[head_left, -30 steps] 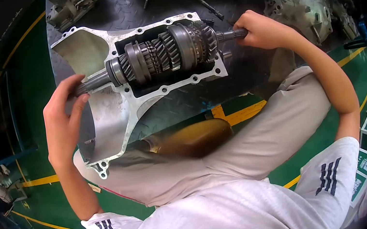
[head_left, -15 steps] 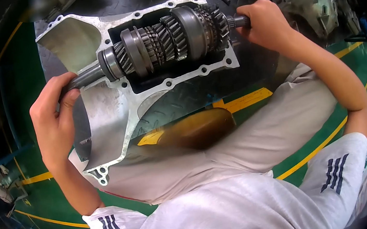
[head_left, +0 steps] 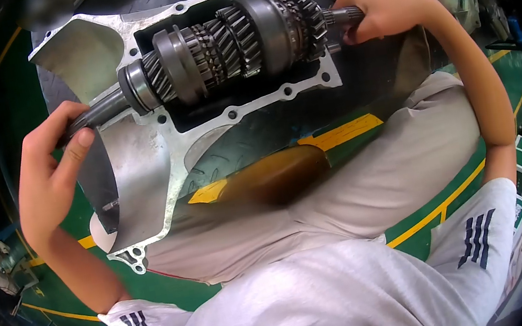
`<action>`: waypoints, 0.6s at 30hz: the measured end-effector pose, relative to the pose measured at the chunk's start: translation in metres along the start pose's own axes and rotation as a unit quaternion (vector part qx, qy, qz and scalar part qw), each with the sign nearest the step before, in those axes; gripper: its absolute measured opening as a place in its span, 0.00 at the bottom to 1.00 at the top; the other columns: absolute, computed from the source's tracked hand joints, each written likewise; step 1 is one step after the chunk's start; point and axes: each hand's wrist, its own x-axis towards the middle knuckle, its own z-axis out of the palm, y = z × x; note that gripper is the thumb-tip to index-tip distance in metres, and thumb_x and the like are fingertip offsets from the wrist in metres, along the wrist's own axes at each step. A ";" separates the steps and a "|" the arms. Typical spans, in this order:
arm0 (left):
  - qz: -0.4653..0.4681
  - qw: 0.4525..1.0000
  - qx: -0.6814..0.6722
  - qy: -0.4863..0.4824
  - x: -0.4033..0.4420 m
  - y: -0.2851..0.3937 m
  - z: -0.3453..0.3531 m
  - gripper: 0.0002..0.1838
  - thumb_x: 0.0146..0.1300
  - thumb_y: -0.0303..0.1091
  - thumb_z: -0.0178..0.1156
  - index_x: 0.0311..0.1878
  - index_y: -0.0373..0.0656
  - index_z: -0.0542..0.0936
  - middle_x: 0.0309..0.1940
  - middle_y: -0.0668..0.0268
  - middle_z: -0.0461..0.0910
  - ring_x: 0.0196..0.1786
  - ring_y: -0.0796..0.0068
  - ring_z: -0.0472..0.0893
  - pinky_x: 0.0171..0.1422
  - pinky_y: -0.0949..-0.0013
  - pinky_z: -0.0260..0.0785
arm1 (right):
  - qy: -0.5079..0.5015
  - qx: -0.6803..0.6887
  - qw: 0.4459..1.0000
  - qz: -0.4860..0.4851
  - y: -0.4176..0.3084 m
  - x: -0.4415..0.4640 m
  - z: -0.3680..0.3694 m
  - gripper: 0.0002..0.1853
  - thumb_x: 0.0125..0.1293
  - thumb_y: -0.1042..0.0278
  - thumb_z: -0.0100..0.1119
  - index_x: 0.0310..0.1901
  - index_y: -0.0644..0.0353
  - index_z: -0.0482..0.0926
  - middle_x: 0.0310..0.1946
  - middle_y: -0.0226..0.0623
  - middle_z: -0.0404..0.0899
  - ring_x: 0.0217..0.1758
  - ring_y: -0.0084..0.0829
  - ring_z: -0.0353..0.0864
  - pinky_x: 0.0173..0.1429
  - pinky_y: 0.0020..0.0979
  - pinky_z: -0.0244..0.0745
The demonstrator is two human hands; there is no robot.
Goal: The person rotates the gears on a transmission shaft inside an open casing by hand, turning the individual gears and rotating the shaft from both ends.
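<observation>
The left hand [head_left: 48, 174] and right hand [head_left: 381, 10] clamp opposite shaft ends of the gear assembly [head_left: 226, 47], apparently raised slightly over the open housing [head_left: 166, 138] between them.

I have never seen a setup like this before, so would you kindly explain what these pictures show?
There is no robot here: a person is working with two bare hands. All the pictures come from one camera worn on the person's head, looking forward and down, so the person's shirt and legs show too.

On a dark, patterned surface lies an open metal casing with bolt holes along its rim. Over its hollow is a gear shaft, a rod carrying several toothed wheels and rings. The left hand grips its long, smooth-looking end, and the right hand its short, ridged end. Whether the shaft rests in the casing or is held just above it, I cannot tell.
</observation>
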 end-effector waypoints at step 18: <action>-0.107 0.967 0.112 -0.204 0.042 0.013 -0.004 0.18 0.62 0.27 0.65 0.54 0.31 0.81 0.34 0.53 0.80 0.36 0.65 0.77 0.47 0.65 0.73 | 0.037 -0.082 0.991 0.096 -0.010 -0.001 0.016 0.18 0.67 0.60 0.74 0.43 0.69 0.80 0.44 0.53 0.79 0.49 0.51 0.81 0.56 0.40 0.76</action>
